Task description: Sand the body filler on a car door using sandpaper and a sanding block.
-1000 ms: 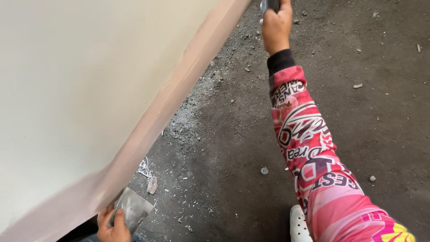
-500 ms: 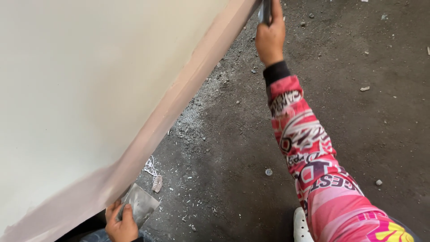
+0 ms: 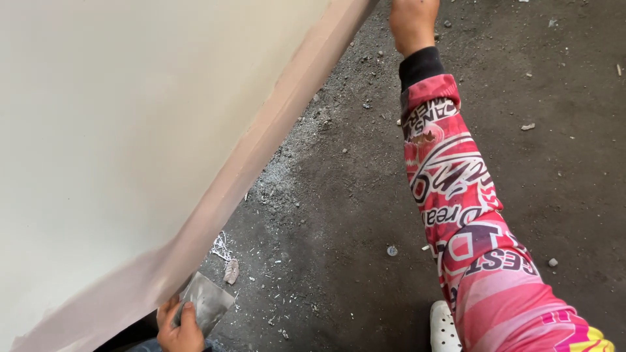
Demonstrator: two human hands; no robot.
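Change since earlier: right hand [image 3: 412,19] pushed further up along the wall's lower strip, now cut off by the top edge of the view; the dark tool seen above it half a second ago out of view. Left hand [image 3: 177,329] and its blade in much the same low spot, shifted slightly rightward.
Left grip: fingers closed around the metal trowel blade [image 3: 207,301], thumb on its upper face, pinching it firmly.
Trowel blade: flat, grey, smeared with dried plaster; held just beside the foot of the wall, above the floor's near-left corner.
Right grip: only the wrist and back of the hand showing; cannot tell whether clenched or spread, nor what it holds.
Right arm: stretched out along the wall base, in a pink printed sleeve [image 3: 466,215] with a black cuff.
Wall: pale cream surface [image 3: 130,117] with a pinkish strip [image 3: 261,156] along the bottom.
Floor: dark concrete [image 3: 345,195], strewn with white plaster crumbs near the wall base.
Shoe: white perforated clog [image 3: 445,326] at the bottom edge.
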